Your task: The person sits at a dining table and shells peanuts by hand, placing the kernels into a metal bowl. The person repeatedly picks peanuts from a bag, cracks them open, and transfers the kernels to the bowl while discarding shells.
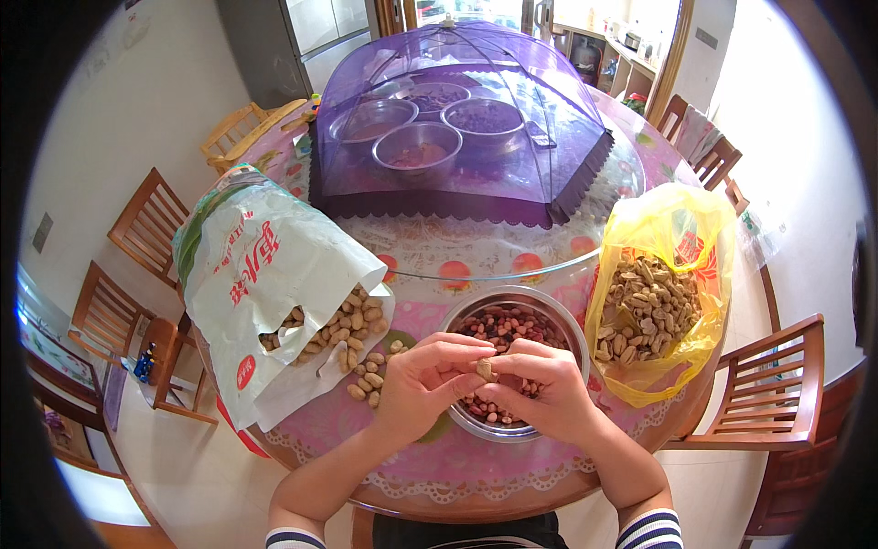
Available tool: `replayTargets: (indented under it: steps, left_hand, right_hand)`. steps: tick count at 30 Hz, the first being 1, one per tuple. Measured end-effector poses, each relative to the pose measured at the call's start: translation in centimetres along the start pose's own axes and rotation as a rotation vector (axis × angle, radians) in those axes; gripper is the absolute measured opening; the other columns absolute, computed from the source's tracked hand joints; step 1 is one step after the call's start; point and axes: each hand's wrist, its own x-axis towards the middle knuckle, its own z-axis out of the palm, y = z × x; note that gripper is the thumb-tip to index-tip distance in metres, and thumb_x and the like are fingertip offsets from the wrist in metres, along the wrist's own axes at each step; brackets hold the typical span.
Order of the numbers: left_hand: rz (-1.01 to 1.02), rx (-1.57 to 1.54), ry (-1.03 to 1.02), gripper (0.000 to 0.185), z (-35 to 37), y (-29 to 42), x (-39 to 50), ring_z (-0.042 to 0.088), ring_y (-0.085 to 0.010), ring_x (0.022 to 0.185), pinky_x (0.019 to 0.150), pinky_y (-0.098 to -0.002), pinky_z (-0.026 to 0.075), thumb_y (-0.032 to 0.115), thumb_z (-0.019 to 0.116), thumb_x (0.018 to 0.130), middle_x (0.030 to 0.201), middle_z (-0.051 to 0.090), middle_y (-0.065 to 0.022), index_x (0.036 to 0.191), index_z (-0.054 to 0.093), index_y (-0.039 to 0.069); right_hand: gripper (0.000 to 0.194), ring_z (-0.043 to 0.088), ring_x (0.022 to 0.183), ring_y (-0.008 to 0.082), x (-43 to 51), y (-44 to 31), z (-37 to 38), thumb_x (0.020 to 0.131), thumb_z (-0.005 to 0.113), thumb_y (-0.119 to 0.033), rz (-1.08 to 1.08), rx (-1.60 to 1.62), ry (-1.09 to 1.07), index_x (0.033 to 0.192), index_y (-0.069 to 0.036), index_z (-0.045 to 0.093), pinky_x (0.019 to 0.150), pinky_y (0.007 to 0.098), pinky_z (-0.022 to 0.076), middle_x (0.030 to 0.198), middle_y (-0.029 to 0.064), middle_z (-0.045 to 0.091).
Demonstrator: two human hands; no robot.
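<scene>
Between the fingertips of my left hand (pixel 422 384) and my right hand (pixel 549 388) is an unshelled peanut (pixel 485 369). Both hands hold it above a stainless steel bowl (pixel 583 343) of shelled, reddish peanut kernels (pixel 507 322). Left of the bowl, a white printed plastic sack (pixel 274 274) lies on its side, and unshelled peanuts (pixel 357 319) show at its mouth. Several loose peanuts (pixel 370 381) lie on the table beside my left hand. To the right stands a yellow plastic bag (pixel 617 233) with split peanut shells (pixel 648 309) inside.
A purple mesh food cover (pixel 439 199) stands over several metal bowls (pixel 417 154) on a glass turntable (pixel 480 276). The round table wears a pink lace-edged cloth (pixel 473 473). Wooden chairs (pixel 768 391) surround it. A small blue toy figure (pixel 144 364) rests on a left-hand chair.
</scene>
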Motion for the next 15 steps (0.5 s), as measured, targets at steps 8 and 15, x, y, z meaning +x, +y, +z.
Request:
replayTargets:
  steps: [8,15]
  left_hand:
    - [-0.153,-0.204,-0.019,0.015,-0.3,0.2,-0.2,0.063,-0.0161,0.097,0.085,-0.0273,0.054,0.000,0.063,0.090,0.107,0.063,-0.0108,0.104,0.064,-0.004]
    - [-0.177,-0.172,0.008,0.004,-0.2,0.3,-0.3,0.064,-0.0219,0.097,0.086,-0.0322,0.053,0.000,0.066,0.087,0.102,0.065,-0.0155,0.090,0.066,-0.002]
  right_hand:
    - [0.016,0.056,0.058,0.0218,-0.4,1.1,0.7,0.082,0.069,-0.005,-0.095,-0.028,0.017,0.097,0.000,0.067,0.051,0.0321,0.0436,0.071,0.0088,0.055]
    - [0.014,0.055,0.055,0.0244,-0.8,0.8,1.0,0.078,0.071,-0.005,-0.220,-0.216,0.083,0.091,-0.002,0.067,0.048,0.0354,0.0438,0.068,0.0078,0.054]
